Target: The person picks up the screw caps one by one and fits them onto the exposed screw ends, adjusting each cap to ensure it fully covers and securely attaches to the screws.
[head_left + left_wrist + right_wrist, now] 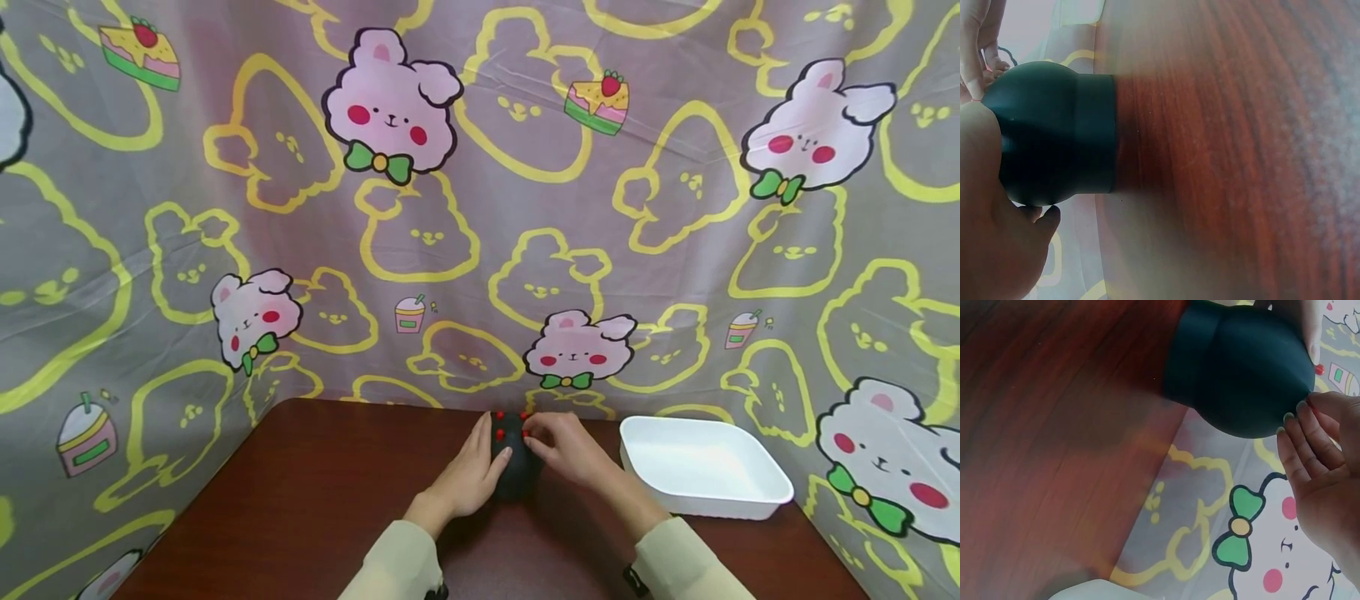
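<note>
backdrop: printed cloth [480, 208] hung behind and round the sides of the table, grey with yellow bear outlines, pink bears with green bows, cake slices and drinks. pretty loud pattern tbh

table: dark reddish-brown wood [315, 500], grain shows up nicely in both wrist views

left hand: left hand [468, 475] sits on the left side of the dark vase, thumb curved over its round belly, palm against it. In the left wrist view the palm is pressed on the bulb and a fingertip curls underneath, so the fingers are wrapped round it, gripping

dark vase: small black-green vase [513, 467], round body on a straight cylindrical base, standing on the table near the back edge, right between the two hands. Left wrist view [1054, 134] shows the base flat on the wood. Right wrist view [1238, 369] shows the same bulb-and-collar shape

red bits: little red beads or berries [501, 425] at the top of the vase. too small to say what they are exactly

right hand: right hand [566, 450] is at the top right of the vase, fingertips bunched at the red bits; looks like a pinch, but what's between the fingers is too tiny to make out. In the right wrist view the fingers [1310, 440] are curled with the tips touching the bulb

white tray: empty-looking white rectangular dish [750, 500] on the table just right of the right hand, not touching it

sleeves: pale beige cuffs [397, 567] on both forearms
</note>
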Demonstrator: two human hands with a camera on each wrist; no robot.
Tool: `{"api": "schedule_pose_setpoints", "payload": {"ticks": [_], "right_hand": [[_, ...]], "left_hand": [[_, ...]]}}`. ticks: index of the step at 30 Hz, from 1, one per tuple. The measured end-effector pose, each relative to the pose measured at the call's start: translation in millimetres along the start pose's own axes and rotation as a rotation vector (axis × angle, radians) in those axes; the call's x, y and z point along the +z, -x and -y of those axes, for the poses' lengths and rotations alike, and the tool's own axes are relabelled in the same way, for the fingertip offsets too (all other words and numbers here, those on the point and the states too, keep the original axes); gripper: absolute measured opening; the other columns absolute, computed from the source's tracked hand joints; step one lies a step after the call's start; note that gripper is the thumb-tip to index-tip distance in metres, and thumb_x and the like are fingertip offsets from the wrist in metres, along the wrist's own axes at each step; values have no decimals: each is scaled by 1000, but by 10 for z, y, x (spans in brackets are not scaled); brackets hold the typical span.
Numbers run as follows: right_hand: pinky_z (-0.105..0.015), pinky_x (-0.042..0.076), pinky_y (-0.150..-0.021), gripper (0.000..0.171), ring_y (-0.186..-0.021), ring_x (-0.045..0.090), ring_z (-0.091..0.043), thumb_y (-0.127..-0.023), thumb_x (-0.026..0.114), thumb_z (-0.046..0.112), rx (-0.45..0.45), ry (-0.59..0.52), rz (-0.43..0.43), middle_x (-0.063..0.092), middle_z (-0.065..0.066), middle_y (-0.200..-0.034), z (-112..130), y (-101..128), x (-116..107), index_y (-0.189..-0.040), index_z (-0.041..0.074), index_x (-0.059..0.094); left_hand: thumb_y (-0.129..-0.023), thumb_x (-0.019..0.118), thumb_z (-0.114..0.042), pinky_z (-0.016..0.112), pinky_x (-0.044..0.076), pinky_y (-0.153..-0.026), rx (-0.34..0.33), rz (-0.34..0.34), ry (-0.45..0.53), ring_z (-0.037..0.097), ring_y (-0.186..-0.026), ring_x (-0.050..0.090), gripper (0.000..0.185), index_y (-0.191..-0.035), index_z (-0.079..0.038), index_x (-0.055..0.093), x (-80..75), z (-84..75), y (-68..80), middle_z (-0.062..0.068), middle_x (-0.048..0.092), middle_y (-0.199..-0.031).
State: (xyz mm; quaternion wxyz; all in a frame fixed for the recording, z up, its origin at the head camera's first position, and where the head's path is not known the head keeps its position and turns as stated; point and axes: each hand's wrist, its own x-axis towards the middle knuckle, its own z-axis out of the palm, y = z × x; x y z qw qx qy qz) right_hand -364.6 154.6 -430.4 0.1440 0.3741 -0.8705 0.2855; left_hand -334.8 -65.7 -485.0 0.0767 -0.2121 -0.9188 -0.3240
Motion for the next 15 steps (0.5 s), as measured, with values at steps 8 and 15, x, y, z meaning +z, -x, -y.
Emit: {"api": "schedule_pose_setpoints", "payload": {"ticks": [8, 15], "right_hand": [[-35, 58, -80, 19, -82, 64, -8, -91, 76, 12, 8, 51, -8, 72, 4, -91, -65, 113, 37, -109, 7, 73], [-39, 57, -82, 15, -87, 62, -13, -91, 76, 14, 1, 194, -11, 66, 5, -95, -129, 295, 26, -106, 10, 74]], "left_hand": [[-108, 34, -55, 52, 28, -120, -36, 12, 7, 30, -155, 21, 83, -164, -2, 3, -14, 39, 28, 15, 6, -171], [-108, 35, -57, 50, 33, -118, -22, 28, -122, 30, -150, 34, 80, -165, -6, 12, -68, 105, 107, 13, 17, -170]]}}
